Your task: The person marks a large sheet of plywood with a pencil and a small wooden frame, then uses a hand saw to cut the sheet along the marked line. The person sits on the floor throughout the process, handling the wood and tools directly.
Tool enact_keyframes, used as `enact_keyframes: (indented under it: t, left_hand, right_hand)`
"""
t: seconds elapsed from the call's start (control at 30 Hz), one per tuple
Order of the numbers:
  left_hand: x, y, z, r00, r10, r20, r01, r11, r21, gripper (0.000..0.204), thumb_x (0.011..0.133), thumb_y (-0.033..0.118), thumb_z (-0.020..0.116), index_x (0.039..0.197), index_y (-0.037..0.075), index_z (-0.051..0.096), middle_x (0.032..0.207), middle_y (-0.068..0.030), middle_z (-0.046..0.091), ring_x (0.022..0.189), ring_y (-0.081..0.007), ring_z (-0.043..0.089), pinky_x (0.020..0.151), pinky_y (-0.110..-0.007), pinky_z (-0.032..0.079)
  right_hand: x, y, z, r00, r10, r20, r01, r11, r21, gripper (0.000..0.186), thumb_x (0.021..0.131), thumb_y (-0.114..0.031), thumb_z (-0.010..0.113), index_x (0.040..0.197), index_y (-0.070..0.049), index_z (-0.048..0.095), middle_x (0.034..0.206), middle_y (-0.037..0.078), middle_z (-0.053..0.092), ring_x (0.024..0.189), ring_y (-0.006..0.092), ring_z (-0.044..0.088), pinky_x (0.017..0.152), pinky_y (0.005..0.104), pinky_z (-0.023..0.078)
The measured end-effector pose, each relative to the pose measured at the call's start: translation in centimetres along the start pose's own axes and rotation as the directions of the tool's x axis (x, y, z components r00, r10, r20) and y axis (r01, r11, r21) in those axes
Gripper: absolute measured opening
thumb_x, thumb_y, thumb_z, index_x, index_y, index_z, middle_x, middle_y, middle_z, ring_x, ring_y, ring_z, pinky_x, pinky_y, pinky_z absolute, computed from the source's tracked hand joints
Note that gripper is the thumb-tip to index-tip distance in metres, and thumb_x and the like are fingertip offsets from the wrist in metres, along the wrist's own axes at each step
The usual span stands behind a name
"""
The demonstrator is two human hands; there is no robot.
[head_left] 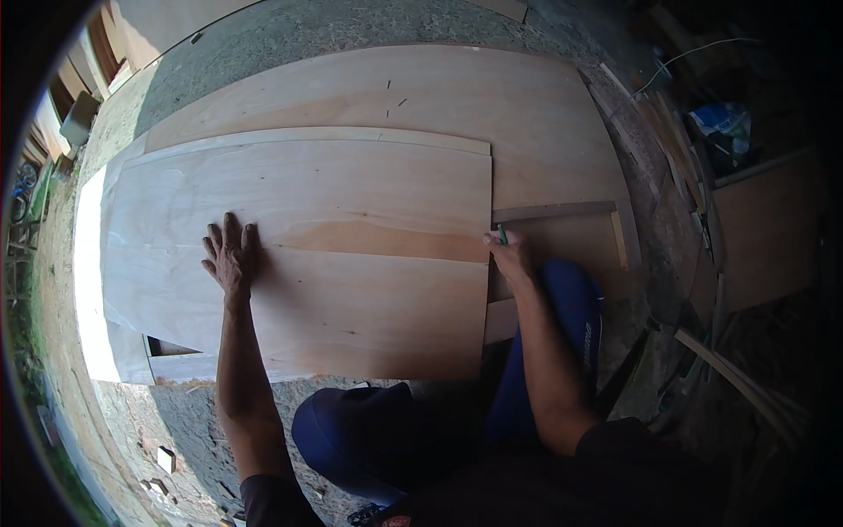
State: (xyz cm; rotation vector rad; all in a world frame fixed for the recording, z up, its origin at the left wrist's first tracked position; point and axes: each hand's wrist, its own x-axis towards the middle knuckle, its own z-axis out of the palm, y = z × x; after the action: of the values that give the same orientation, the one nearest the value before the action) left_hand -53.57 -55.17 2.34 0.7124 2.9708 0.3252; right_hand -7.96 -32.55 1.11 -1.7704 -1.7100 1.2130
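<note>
My left hand (pixel 230 259) lies flat with spread fingers on the upper face of a pale plywood sheet (pixel 378 307), left of its middle. At the sheet's right edge, my right hand (pixel 514 256) grips a small green stick (pixel 501 234), possibly a pencil, its lower part hidden by my fingers. This sheet rests over a larger plywood panel (pixel 536 114), with wooden framing (pixel 619 233) showing to the right of my right hand. My knees, in blue trousers (pixel 566 316), are bent at the near side.
Wood strips (pixel 738 369) and offcuts lie at the right, with a blue-and-white bag (pixel 722 125) beyond them. Rough ground (pixel 263 39) borders the panels, with small wood blocks (pixel 166 458) at the lower left. More boards (pixel 132 31) stand at the upper left.
</note>
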Motion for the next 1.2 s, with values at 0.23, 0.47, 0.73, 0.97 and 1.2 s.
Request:
enact_keyframes:
  t: [0.23, 0.47, 0.73, 0.97, 1.2]
  left_hand:
    - [1.0, -4.2, -1.4, 0.992, 0.108, -0.063, -0.115, 0.985, -0.128, 0.063, 0.099, 0.052, 0.048, 0.15, 0.016, 0.044, 0.16, -0.0052, 0.039, 0.15, -0.0309, 0.029, 0.121, -0.057, 0.02]
    - [3.5, -10.6, -2.4, 0.99, 0.093, -0.106, -0.105, 0.988, -0.116, 0.055, 0.102, 0.047, 0.045, 0.15, 0.02, 0.044, 0.159, -0.0024, 0.04, 0.151, -0.0313, 0.028, 0.122, -0.056, 0.017]
    - [11.1, -13.4, -4.4, 0.98, 0.185, -0.067, -0.191, 0.978, -0.089, 0.027, 0.098, 0.037, 0.06, 0.108, 0.013, 0.068, 0.104, -0.0068, 0.068, 0.116, -0.0294, 0.058, 0.103, -0.046, 0.044]
    - [12.9, -14.3, -3.4, 0.961, 0.175, -0.214, -0.236, 0.92, -0.312, 0.03, 0.091, 0.032, 0.065, 0.113, 0.011, 0.068, 0.119, -0.0117, 0.062, 0.116, -0.0333, 0.053, 0.101, -0.046, 0.042]
    - [13.6, -15.1, -0.6, 0.916, 0.213, -0.339, -0.282, 0.944, -0.169, 0.036, 0.096, 0.03, 0.058, 0.126, 0.009, 0.058, 0.152, -0.0183, 0.044, 0.146, -0.0399, 0.033, 0.122, -0.051, 0.024]
  right_hand:
    - [1.8, 2.2, -0.2, 0.998, -0.049, 0.032, 0.048, 0.999, 0.026, 0.024, 0.091, -0.019, 0.074, 0.102, 0.002, 0.074, 0.075, -0.002, 0.062, 0.062, 0.0097, 0.054, 0.058, 0.0283, 0.045]
    - [3.9, 2.8, -1.9, 0.994, 0.009, 0.109, -0.003, 0.999, -0.053, 0.028, 0.093, -0.02, 0.071, 0.112, -0.001, 0.068, 0.089, 0.001, 0.067, 0.073, 0.0118, 0.059, 0.065, 0.0292, 0.047]
    - [3.9, 2.3, -3.2, 0.996, 0.071, 0.057, -0.059, 0.98, -0.191, 0.048, 0.089, -0.022, 0.075, 0.127, 0.002, 0.058, 0.107, 0.007, 0.065, 0.087, 0.0167, 0.062, 0.069, 0.0321, 0.049]
    - [2.6, -2.9, -0.6, 0.887, -0.336, -0.319, 0.144, 0.855, -0.499, 0.046, 0.102, -0.024, 0.056, 0.134, 0.007, 0.05, 0.133, 0.027, 0.056, 0.125, 0.0403, 0.055, 0.104, 0.0446, 0.042]
    - [-2.6, -23.4, 15.5, 0.73, -0.674, 0.112, 0.67, 0.674, -0.312, 0.039, 0.105, -0.029, 0.051, 0.113, 0.007, 0.064, 0.102, 0.019, 0.06, 0.095, 0.0287, 0.061, 0.087, 0.0393, 0.047]
